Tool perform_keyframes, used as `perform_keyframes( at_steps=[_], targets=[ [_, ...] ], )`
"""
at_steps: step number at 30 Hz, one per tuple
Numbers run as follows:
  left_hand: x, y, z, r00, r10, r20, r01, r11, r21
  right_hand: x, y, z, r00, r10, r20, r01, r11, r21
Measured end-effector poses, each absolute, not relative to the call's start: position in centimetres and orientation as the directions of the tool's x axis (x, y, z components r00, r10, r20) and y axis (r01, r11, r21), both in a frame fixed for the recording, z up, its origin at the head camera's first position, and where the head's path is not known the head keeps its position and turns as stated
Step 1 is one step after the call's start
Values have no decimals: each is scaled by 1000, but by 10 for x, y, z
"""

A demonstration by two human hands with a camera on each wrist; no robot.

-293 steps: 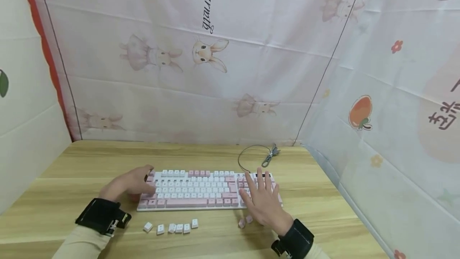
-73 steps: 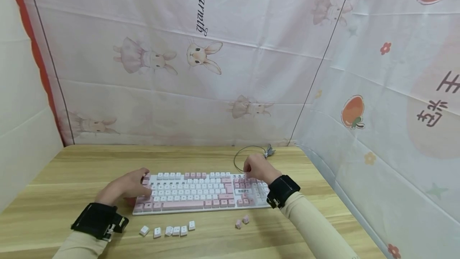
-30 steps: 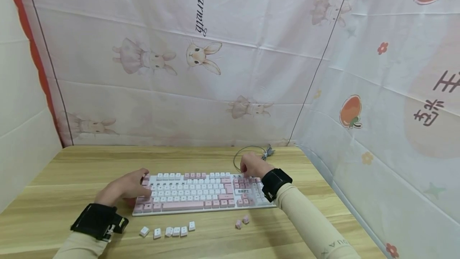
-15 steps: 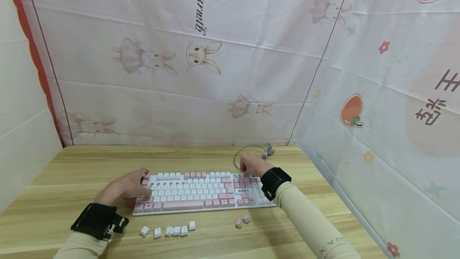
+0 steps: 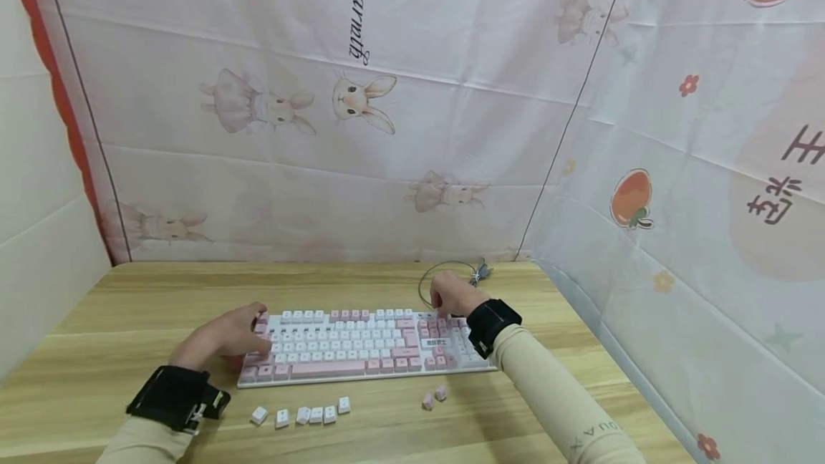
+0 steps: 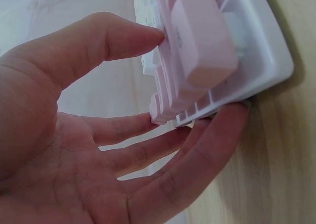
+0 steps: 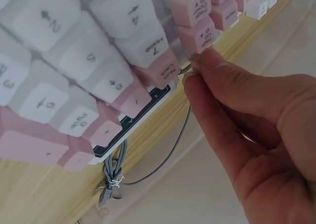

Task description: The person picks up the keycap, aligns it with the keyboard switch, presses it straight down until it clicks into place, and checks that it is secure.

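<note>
A white and pink keyboard (image 5: pixel 329 369) lies on the wooden table. My left hand (image 5: pixel 225 335) grips its left end; in the left wrist view the thumb bears on the pink keys while the fingers (image 6: pixel 168 184) reach the side edge and underside. My right hand (image 5: pixel 454 296) is at the back row, above the number pad. In the right wrist view its thumb and forefinger pinch together right beside the Page Up key (image 7: pixel 197 36), on a small keycap mostly hidden between the tips. Dark bare switches show in the white number row.
Several loose white keycaps (image 5: pixel 316 414) lie in front of the keyboard. Two pink keycaps (image 5: pixel 428 401) rest further right. A grey cable (image 5: pixel 480 274), bundled with a tie, sits behind the keyboard. Printed cloth (image 5: pixel 290 185) hangs around the table's back and sides.
Since the earliest frame, the right hand has gone from spread over the number pad to pinching at the back row, shifting slightly left. The left hand keeps its grip; loose keycaps stay put.
</note>
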State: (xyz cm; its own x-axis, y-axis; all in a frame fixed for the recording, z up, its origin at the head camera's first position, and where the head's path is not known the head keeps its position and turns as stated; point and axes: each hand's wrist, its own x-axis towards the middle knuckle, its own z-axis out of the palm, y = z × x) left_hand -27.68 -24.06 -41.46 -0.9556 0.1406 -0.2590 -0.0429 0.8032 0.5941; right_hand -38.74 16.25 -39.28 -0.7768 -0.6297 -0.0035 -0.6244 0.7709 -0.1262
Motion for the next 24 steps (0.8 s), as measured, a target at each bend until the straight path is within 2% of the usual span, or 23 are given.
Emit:
perform_keyframes(
  at_steps=[24],
  targets=[
    [-277, -240, -416, -954, 127, -270, -58, 810, 584, -391, 160, -396, -805, -591, -44, -585, 805, -97]
  ],
)
